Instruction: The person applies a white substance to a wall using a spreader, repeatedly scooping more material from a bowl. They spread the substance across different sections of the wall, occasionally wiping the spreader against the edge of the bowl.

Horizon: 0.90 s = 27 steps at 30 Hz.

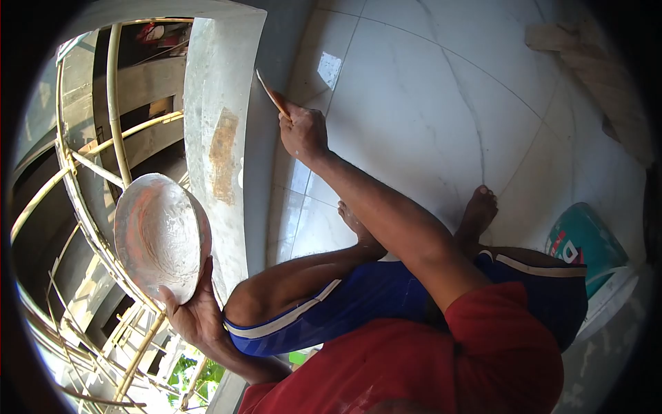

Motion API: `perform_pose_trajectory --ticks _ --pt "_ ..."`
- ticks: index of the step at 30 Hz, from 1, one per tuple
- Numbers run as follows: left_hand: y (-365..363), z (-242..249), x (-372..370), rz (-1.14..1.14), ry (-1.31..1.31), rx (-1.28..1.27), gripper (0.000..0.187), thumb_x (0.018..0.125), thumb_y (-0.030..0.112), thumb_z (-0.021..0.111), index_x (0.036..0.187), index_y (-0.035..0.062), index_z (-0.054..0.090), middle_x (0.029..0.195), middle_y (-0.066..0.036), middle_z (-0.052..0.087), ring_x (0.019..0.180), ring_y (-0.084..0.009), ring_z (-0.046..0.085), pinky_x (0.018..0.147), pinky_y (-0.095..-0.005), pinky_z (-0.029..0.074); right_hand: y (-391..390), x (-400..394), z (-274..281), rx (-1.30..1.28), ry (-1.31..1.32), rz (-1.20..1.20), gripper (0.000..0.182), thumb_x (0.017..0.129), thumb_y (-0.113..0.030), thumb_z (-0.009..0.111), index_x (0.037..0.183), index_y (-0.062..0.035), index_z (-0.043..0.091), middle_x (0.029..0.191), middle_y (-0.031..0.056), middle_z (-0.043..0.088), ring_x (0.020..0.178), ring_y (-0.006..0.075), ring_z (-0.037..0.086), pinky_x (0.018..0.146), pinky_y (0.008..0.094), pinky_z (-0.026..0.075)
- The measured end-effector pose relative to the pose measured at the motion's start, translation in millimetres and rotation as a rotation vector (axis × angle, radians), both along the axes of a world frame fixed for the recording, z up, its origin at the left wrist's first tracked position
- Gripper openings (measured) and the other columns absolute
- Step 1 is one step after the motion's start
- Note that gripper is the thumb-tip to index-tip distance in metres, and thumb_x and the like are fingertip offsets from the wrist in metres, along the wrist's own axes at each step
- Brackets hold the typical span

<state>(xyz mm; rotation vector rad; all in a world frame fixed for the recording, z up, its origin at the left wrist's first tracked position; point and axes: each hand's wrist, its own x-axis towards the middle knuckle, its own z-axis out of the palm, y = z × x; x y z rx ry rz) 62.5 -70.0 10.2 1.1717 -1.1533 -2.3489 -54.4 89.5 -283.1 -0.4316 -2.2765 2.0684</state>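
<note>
My left hand (pixel 200 310) grips the rim of a round, shallow bowl (pixel 129 234), thumb on the inner side and fingers behind. White paste (pixel 172 234) coats the inside of the bowl, with reddish patches showing on its wall. In my right hand (pixel 304 131), closed in a fist, is a putty knife (pixel 274 97) seen nearly edge-on, its thin blade pointing up and left. The blade is close to the edge of a pale plastered ledge (pixel 215 76); whether it touches cannot be made out. A brown patch (pixel 223 155) marks the ledge's surface.
Bamboo scaffolding (pixel 116 103) stands beyond the ledge, over a drop to lower levels. White tiled floor (pixel 414 90) lies under my bare feet (pixel 478 210). A teal bucket (pixel 586 238) lies or leans at the right, and a wooden piece (pixel 593 69) is at the upper right.
</note>
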Motion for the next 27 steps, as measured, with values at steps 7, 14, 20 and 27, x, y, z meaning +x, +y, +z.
perform_pose_trajectory --ticks 7,14,20,27 --pt "11.6 -4.1 -11.5 -0.051 0.024 0.010 0.064 0.099 0.022 0.051 0.150 0.0044 0.018 0.153 -0.024 0.023 0.140 -0.0479 0.021 0.113 -0.0688 0.020 17.6 24.8 -14.2 -0.175 -0.100 0.117 0.033 0.090 -0.012 0.059 0.122 -0.0070 0.063 0.099 0.0188 0.070 0.082 0.0274 0.071 0.073 0.0340 0.054" --pt "11.3 -1.1 -7.5 -0.020 0.015 0.063 0.064 0.099 0.022 0.050 0.151 0.0056 0.017 0.154 -0.024 0.022 0.140 -0.0479 0.022 0.111 -0.0706 0.022 12.6 -4.8 15.3 0.043 -0.099 0.080 0.031 0.087 -0.013 0.058 0.116 -0.0023 0.063 0.088 0.0190 0.069 0.080 0.0305 0.068 0.077 0.0371 0.053" --pt "24.2 -4.8 -27.8 -0.163 -0.117 0.054 0.059 0.100 0.027 0.049 0.150 0.0084 0.022 0.153 -0.021 0.027 0.139 -0.0454 0.029 0.106 -0.0731 0.027 89.5 3.6 -0.3 -0.783 -0.213 -0.062 0.034 0.080 0.000 0.064 0.113 0.0034 0.056 0.105 0.0080 0.065 0.095 0.0145 0.060 0.087 0.0302 0.049" --pt "68.5 -54.9 -83.9 -0.786 -0.217 -0.064 0.057 0.091 0.008 0.051 0.143 -0.0007 0.030 0.135 -0.020 0.050 0.120 -0.0355 0.054 0.099 -0.0556 0.048 248.8 -77.2 108.6 -0.300 0.183 0.346 0.032 0.082 -0.010 0.068 0.113 -0.0038 0.064 0.101 0.0099 0.070 0.087 0.0151 0.065 0.083 0.0310 0.051"
